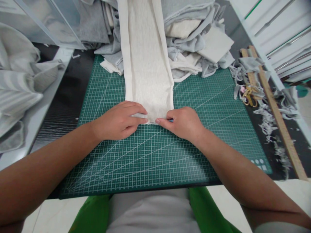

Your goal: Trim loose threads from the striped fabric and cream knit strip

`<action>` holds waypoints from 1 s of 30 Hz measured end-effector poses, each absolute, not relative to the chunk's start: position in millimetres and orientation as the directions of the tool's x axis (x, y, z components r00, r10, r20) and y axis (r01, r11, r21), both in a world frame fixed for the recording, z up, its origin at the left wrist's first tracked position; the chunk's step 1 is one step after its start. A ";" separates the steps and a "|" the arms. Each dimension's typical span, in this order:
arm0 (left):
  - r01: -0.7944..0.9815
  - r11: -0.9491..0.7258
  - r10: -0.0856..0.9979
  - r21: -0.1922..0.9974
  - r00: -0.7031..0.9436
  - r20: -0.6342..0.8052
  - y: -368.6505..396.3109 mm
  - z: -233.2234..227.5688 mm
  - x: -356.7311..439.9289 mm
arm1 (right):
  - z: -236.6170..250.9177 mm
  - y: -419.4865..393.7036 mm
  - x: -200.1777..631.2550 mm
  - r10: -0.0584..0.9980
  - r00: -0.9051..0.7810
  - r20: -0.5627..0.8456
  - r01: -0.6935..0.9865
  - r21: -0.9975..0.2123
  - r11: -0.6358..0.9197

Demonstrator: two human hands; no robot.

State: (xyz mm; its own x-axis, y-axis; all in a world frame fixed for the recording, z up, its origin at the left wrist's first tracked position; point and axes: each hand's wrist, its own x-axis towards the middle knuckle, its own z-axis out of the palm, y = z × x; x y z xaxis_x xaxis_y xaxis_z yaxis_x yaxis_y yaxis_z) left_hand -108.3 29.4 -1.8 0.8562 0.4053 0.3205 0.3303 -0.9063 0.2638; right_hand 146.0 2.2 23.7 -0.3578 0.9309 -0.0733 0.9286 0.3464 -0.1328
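A long cream strip of fabric (pixel 149 58) runs away from me over the green cutting mat (pixel 155 161), its near end between my hands. My left hand (pixel 121 119) pinches the left part of that near edge, thumb and fingers closed on the cloth. At the right corner, my right hand (pixel 183 121) is closed, its thumb pressed along the same edge. A small bit of something blue shows beside the right thumb; too little is visible to name it. The strip's far end passes out of the top of the view.
Grey and cream cloth piles (pixel 189 35) lie at the back on both sides of the strip. Striped fabric (pixel 17 81) rests at the left. Gold-handled scissors (pixel 249 96), wooden rulers (pixel 279 113) and frayed scraps (pixel 267 123) lie along the right edge of the black table (pixel 58 94).
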 end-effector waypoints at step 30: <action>0.314 -0.919 0.383 0.239 0.857 0.345 29.4 -1.7 -107.3 | 25.8 -2.7 148.1 0.927 -0.375 0.017 0.915 -0.156 0.373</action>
State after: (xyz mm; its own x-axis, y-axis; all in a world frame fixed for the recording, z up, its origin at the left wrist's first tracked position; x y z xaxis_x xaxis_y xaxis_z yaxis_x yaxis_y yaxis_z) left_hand -107.3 29.4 -1.7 0.8568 0.3830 0.3453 0.3141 -0.9187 0.2394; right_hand 148.1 -2.7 25.8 -0.3748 0.9269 0.0167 0.9148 0.3727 -0.1555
